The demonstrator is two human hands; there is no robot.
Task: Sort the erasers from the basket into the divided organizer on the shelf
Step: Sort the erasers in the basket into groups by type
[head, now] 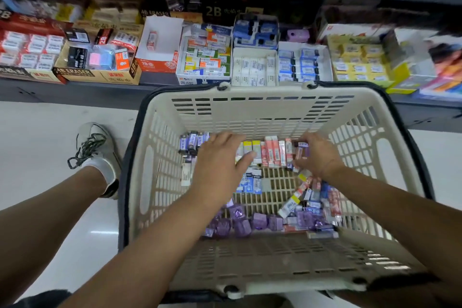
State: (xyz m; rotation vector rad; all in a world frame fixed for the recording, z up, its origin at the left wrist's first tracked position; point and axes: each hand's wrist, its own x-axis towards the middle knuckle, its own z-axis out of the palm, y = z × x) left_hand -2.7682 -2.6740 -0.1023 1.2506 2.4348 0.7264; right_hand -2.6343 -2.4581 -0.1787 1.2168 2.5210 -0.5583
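A: Entry one, far left. What is logged?
B: A grey sneaker with dark laces (96, 147) on the pale floor, just beside the basket's left wall. On the shelf above it is a brown cardboard box printed "4B ERASER" (97, 75), holding mixed erasers.

A: The person's left hand?
B: The left hand (220, 160) is inside the beige slotted plastic basket (250, 112). It lies palm down, fingers straight and spread over the erasers along the far wall, with nothing in its grip. Blue-sleeved erasers (192, 140) show just left of the fingers, and yellow-capped erasers (252, 145) sit just past the thumb.

A: Centre?
B: The white divided organizer (278, 57) sits on the shelf directly behind the basket's far rim. Its left compartment holds white erasers, its right blue-and-white ones. In the basket, red-and-white sleeved erasers (273, 152) stand against the far wall between the two hands. Purple wrapped cube erasers (260, 221) line the near wall.

A: Right hand?
B: The right hand (317, 155) is in the basket with fingers curled. Thumb and fingertips pinch a small purple-sleeved eraser (301, 149); it is blurred and the print is unreadable. A loose heap of mixed erasers (310, 200) lies below the wrist.

A: Far right of the shelf?
B: A yellow carton of yellow-sleeved erasers (360, 62).
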